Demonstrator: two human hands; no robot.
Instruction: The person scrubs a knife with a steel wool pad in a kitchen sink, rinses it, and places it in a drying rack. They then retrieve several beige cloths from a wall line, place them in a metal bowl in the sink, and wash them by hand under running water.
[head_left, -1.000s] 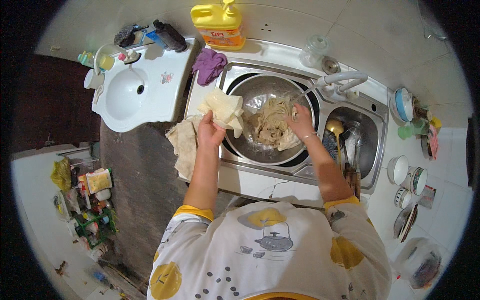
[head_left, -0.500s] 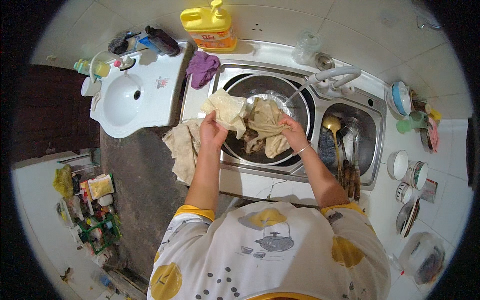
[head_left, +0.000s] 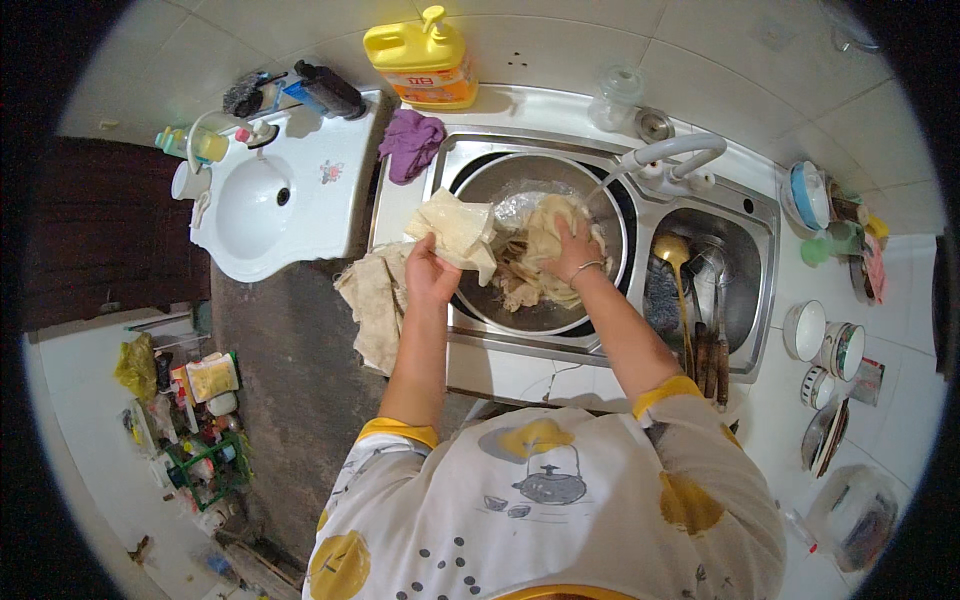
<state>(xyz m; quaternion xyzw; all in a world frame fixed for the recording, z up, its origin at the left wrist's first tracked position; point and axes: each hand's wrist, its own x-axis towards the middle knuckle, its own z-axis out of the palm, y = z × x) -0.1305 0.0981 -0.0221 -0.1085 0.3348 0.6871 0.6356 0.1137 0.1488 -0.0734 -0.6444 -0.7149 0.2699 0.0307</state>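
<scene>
In the big metal basin (head_left: 470,290), which sits in the left sink bowl, my right hand (head_left: 575,252) presses down on a wet cream cloth (head_left: 550,215). Its fingers curve over the bunched fabric. Over the basin's left rim, my left hand (head_left: 432,272) pinches a pale yellow textured cloth (head_left: 452,222) between thumb and fingers. More crumpled fabric (head_left: 515,285) lies in the water below my right hand. From the white tap (head_left: 665,150) a stream runs into the basin. A beige cloth (head_left: 372,300) hangs over the counter edge beside my left forearm.
A purple cloth (head_left: 410,145) and a yellow detergent jug (head_left: 425,65) stand behind at left, near a white washbasin (head_left: 335,210). The right sink bowl (head_left: 745,320) holds a golden ladle (head_left: 672,250) and other handled utensils. Bowls (head_left: 803,330) line the right counter.
My right hand has moved left and down into the basin, pushing the cream cloth onto the water. My left hand still holds the yellow cloth in nearly the same place.
</scene>
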